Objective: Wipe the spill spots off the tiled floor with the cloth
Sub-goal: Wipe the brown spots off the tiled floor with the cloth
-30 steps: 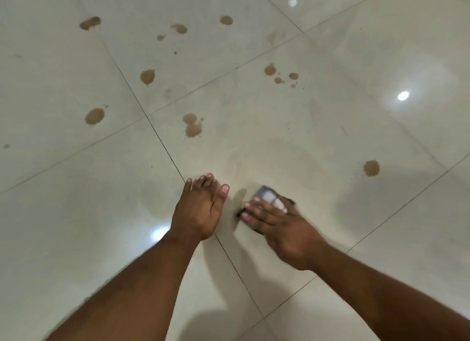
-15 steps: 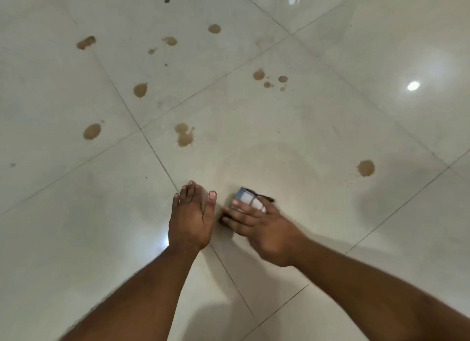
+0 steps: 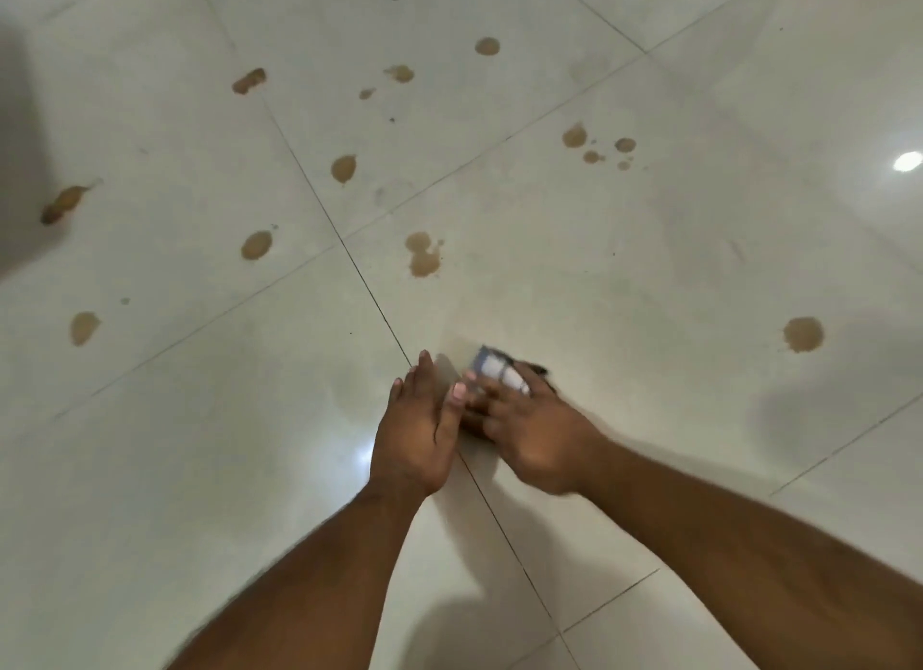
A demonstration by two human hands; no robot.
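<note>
My right hand (image 3: pixel 537 432) presses the small folded cloth (image 3: pixel 497 369) flat to the tiled floor (image 3: pixel 649 279) — fingers spread over it to bear down. My left hand (image 3: pixel 417 432) lies open, empty, just beside it — likely bracing me. Brown spill spots (image 3: pixel 423 254) remain ahead; no containers here.

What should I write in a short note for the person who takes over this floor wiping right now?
Left hand: flat on the tiled floor, open, holding nothing.
Right hand: pressing the cloth on the floor, close beside the left hand.
Done: no brown spot shows right around the hands.
Left: many brown spots remain. Nearest are the double spot ahead and the lone spot to the right; a cluster lies farther off, and more are scattered on the tiles to the left.
</note>
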